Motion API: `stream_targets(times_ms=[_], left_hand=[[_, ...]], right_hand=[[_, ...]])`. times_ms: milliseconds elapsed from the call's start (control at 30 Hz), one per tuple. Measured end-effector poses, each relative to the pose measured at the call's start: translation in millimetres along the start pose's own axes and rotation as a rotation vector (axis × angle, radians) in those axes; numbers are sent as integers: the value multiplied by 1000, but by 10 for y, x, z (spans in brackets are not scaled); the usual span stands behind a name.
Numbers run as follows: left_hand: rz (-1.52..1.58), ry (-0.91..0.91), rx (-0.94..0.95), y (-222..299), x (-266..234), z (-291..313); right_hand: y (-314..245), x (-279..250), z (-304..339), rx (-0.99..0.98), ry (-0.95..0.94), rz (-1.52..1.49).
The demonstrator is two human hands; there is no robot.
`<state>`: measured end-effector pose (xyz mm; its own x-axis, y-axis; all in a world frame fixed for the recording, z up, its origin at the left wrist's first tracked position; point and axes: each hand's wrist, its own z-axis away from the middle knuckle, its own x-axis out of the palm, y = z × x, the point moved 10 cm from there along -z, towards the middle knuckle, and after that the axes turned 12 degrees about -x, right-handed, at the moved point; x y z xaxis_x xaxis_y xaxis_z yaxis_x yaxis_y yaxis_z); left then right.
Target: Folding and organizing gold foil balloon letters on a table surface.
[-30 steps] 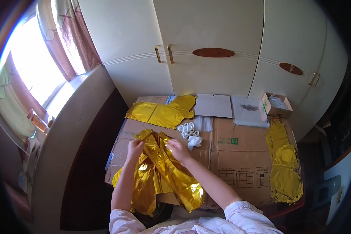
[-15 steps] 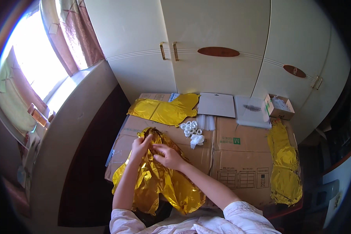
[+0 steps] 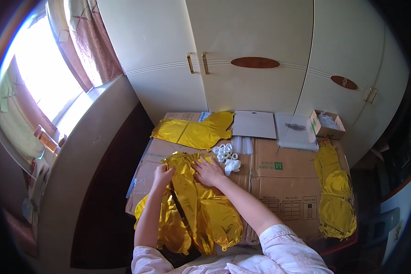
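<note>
A crumpled gold foil balloon [image 3: 189, 196] lies over the near left part of the cardboard, its lower lobes hanging past the near edge. My left hand [image 3: 164, 175] is closed on the balloon's upper left edge. On its upper right part rests my right hand [image 3: 208, 172], fingers spread flat over the foil. A dark slit-like gap runs down between folds of the foil. Just beyond my right hand sit several white ribbon rolls [image 3: 223, 151] and a crumpled white piece [image 3: 232, 166].
Flattened cardboard [image 3: 278, 182] covers the table. Another gold foil balloon [image 3: 192, 130] lies flat at the far left, and stacked gold foil [image 3: 335, 192] at the right. Clear strips [image 3: 243, 145], a grey-white board [image 3: 254, 124], a clear bag [image 3: 296, 131] and a small box [image 3: 328, 124] line the back.
My hands have moved apart. The right one has opened and spread flat on the foil, while the left still grips the edge. The bunched balloon top is now wider and flatter.
</note>
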<state>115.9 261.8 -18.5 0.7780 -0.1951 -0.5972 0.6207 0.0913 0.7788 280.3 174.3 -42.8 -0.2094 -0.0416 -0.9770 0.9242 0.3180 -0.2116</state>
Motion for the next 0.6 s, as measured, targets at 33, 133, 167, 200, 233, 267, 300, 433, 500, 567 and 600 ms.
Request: stream_targets(times_ms=[33,133,167,200,233,267,300,433,500,567,600], left_hand=[[43,-26,-7,18,-43,39],[201,-123,-36,-203,-139,-23],[198,-148,-219,-18,-112,240],[227,-141,-200,-31,-165,253],[256,-134,-182,-85,-231,260],[289,-129,-165,-133,-278,256],[238,-122,-172,-179,-301,246],[343,-283,-45,-144,-192,288],[315,-409,-28,152,-54,542],[378,-577,22,402,75,790],[454,-688,65,497,137,898]], right_hand=[[44,27,22,41,-45,21],[24,0,40,53,-63,52],[150,52,112,86,-63,51],[132,59,90,81,-51,51],[117,67,69,76,-39,49],[119,75,58,78,-39,43],[125,82,50,80,-38,35],[84,49,-7,61,-2,18],[163,8,26,64,73,-24],[169,-205,80,31,325,-33],[237,-261,137,49,421,-136]])
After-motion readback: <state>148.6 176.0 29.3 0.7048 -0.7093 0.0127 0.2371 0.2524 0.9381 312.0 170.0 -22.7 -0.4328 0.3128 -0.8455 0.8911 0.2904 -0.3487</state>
